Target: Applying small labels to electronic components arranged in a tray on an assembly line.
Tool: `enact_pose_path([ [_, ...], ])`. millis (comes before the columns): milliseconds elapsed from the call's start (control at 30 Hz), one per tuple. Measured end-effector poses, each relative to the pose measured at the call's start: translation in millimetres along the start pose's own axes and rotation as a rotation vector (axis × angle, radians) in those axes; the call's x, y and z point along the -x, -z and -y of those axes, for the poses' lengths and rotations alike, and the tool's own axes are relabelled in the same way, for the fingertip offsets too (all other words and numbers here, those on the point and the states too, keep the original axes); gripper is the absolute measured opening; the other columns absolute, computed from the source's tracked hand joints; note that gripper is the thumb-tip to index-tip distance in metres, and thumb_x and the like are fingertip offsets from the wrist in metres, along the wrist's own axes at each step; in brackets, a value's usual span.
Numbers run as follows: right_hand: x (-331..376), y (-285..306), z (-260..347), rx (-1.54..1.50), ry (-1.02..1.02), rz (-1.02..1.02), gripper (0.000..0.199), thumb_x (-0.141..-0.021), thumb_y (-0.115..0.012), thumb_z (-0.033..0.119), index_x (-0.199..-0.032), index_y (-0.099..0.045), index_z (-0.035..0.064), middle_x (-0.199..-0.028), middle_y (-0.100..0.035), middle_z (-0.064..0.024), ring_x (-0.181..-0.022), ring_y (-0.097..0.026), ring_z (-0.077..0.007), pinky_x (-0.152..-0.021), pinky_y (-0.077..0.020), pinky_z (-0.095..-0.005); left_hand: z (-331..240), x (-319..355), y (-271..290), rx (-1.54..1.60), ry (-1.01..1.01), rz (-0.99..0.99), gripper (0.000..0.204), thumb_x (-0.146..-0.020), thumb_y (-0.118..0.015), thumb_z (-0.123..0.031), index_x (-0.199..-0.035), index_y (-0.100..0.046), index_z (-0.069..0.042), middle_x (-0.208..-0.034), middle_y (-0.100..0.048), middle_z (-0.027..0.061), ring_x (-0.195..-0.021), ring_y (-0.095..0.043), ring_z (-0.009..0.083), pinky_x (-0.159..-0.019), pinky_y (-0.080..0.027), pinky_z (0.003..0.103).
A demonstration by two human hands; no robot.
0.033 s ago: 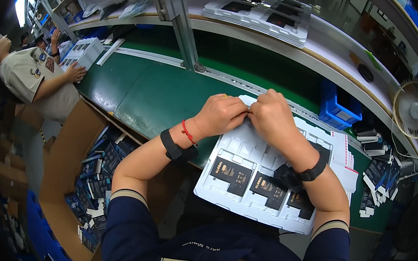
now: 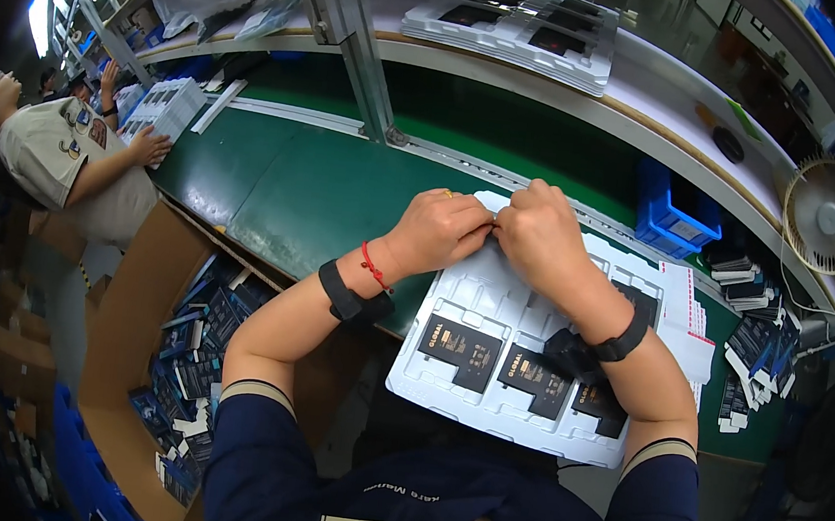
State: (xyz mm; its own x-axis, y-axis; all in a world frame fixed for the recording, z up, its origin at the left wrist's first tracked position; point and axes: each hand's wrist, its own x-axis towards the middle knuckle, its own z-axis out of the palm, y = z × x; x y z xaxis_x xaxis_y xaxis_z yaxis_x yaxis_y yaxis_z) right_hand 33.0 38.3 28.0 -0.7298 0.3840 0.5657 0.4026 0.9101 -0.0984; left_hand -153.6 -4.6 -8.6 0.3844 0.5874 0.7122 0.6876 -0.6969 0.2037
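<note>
Both hands meet, fingers curled shut, at the far edge of the white moulded tray [image 2: 493,313]: the left hand [image 2: 437,230] and right hand [image 2: 541,234] pinch something small between them, too hidden to name. Nothing has visibly shifted. Black cards [image 2: 459,350] sit in the tray's near pockets.

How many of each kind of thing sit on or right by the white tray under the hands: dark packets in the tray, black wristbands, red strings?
Dark packets lying in the white tray: 4 visible, at and
Black wristbands: 2, on the left wrist and the right wrist
Red string bracelet: 1
Total: 7
</note>
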Motion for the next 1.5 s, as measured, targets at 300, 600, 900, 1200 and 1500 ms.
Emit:
enact_pose_path([
  [300,6,-35,3,0.172,0.000,-0.033,0.010,-0.063,-0.066,0.020,-0.062,-0.066,0.0099,-0.069,-0.061,-0.0075,-0.079,-0.058,-0.0257,-0.071,-0.0422,-0.0384,-8,-1,2,0.035,0.009,0.039,0.012,-0.070,-0.069,-0.006,-0.079,-0.062,-0.002,-0.075,-0.062,0.0127,-0.067,-0.060,0.0329,-0.061,-0.047,0.039],
  [600,35,101,1,0.105,-0.239,0.132,0.021,-0.073,-0.075,0.021,-0.085,-0.066,0.0059,-0.083,-0.064,-0.0100,-0.089,-0.060,-0.0291,-0.081,-0.0445,-0.0402,-25,0,6,0.099,0.032,0.204,0.024,-0.072,-0.070,-0.005,-0.095,-0.064,0.001,-0.094,-0.065,0.0151,-0.090,-0.062,0.0331,-0.080,-0.049,0.040],
  [900,274,134,-117,0.179,-1.069,0.099,0.014,-0.077,-0.064,0.005,-0.089,-0.070,0.0028,-0.090,-0.066,-0.0191,-0.089,-0.063,-0.0377,-0.078,-0.0508,-0.0447,-30,10,-1,0.091,0.079,0.177,0.032,-0.075,-0.072,-0.005,-0.104,-0.062,0.002,-0.100,-0.065,0.0207,-0.097,-0.061,0.0384,-0.086,-0.049,0.042],
  [1200,335,88,-144,0.124,-0.900,-0.083,0.019,-0.075,-0.066,0.000,-0.093,-0.069,0.0009,-0.088,-0.066,-0.0168,-0.081,-0.063,-0.0342,-0.075,-0.0508,-0.0395,-34,16,6,-0.006,0.087,0.141,0.029,-0.078,-0.070,-0.007,-0.106,-0.065,-0.004,-0.100,-0.067,0.0145,-0.094,-0.063,0.0350,-0.085,-0.050,0.043],
  [1500,348,90,-153,0.102,-0.932,-0.016,0.010,-0.082,-0.061,0.004,-0.079,-0.054,-0.0032,-0.071,-0.057,-0.0207,-0.066,-0.059,-0.0339,-0.061,-0.0452,-0.0399,-32,33,20,-0.039,0.099,0.147,0.025,-0.079,-0.072,-0.013,-0.101,-0.066,-0.005,-0.098,-0.066,0.0120,-0.094,-0.063,0.0299,-0.081,-0.052,0.039],
])
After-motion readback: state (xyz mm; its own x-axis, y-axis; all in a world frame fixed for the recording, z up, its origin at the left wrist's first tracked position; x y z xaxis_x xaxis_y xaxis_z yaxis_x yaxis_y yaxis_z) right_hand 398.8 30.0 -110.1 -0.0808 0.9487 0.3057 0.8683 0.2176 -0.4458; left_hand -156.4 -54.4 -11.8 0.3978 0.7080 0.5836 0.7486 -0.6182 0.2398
